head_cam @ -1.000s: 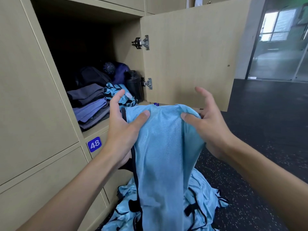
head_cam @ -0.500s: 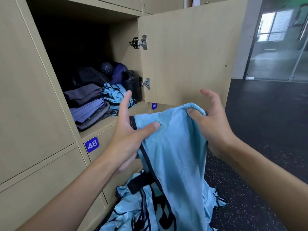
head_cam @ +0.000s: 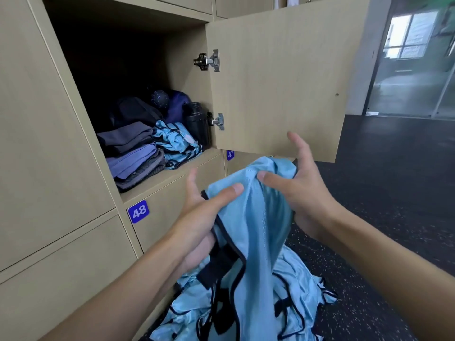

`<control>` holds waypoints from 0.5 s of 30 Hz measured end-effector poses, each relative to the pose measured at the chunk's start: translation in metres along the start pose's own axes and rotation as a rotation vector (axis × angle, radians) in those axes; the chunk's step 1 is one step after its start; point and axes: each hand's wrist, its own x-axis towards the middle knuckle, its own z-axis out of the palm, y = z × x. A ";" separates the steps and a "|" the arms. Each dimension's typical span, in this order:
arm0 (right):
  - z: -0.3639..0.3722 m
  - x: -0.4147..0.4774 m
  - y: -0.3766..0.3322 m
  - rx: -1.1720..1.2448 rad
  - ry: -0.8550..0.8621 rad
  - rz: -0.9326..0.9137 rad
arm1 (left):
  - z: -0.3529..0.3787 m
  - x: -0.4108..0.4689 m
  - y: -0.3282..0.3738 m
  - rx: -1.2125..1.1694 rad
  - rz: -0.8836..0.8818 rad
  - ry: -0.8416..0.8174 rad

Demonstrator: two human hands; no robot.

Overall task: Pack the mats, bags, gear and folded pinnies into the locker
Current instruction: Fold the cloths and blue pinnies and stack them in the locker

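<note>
A light blue pinny (head_cam: 256, 225) with dark trim hangs between my hands below the open locker (head_cam: 157, 179). My left hand (head_cam: 206, 210) pinches its left edge, thumb on top of the cloth. My right hand (head_cam: 302, 190) pinches the bunched top with thumb and fingers behind. Inside the locker lie folded grey and purple mats (head_cam: 133, 153), a folded blue pinny (head_cam: 177, 143), dark bags (head_cam: 138, 112) and a black bottle (head_cam: 197, 121). A heap of blue pinnies (head_cam: 295, 299) lies on the floor beneath my hands.
The locker door (head_cam: 278, 80) stands open to the right, just above my right hand. Closed lockers, one numbered 48 (head_cam: 138, 212), fill the wall at left and below. Dark speckled floor (head_cam: 394, 205) stretches right toward glass doors (head_cam: 413, 70).
The pinny's top has been drawn lower and bunched together; my hands have come closer, and the right hand has gathered the cloth into a tighter fold.
</note>
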 end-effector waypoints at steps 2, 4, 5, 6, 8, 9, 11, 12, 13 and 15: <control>-0.006 0.005 0.000 0.007 0.060 -0.007 | 0.002 0.000 -0.001 -0.025 0.012 -0.016; -0.011 0.006 -0.002 -0.031 0.035 0.038 | 0.003 0.003 0.003 -0.010 0.076 0.028; -0.012 0.005 -0.001 -0.066 -0.018 0.085 | 0.003 0.006 0.006 -0.011 0.104 0.061; -0.012 0.003 -0.001 -0.086 -0.086 0.130 | 0.002 0.009 0.009 -0.024 0.128 0.094; -0.008 -0.002 0.002 -0.056 -0.192 0.158 | -0.002 0.014 0.014 -0.043 0.169 0.149; -0.007 -0.002 0.003 -0.028 -0.182 0.133 | -0.004 0.015 0.016 -0.044 0.182 0.164; -0.006 0.001 0.002 0.005 -0.052 0.030 | -0.007 0.016 0.018 -0.028 0.182 0.166; -0.007 0.002 0.001 0.000 -0.005 -0.014 | -0.007 0.015 0.019 -0.014 0.172 0.160; -0.007 0.001 0.000 -0.024 -0.004 -0.033 | -0.007 0.014 0.019 -0.007 0.161 0.149; -0.004 -0.008 0.000 -0.126 -0.118 -0.033 | -0.004 0.012 0.020 -0.004 0.149 0.125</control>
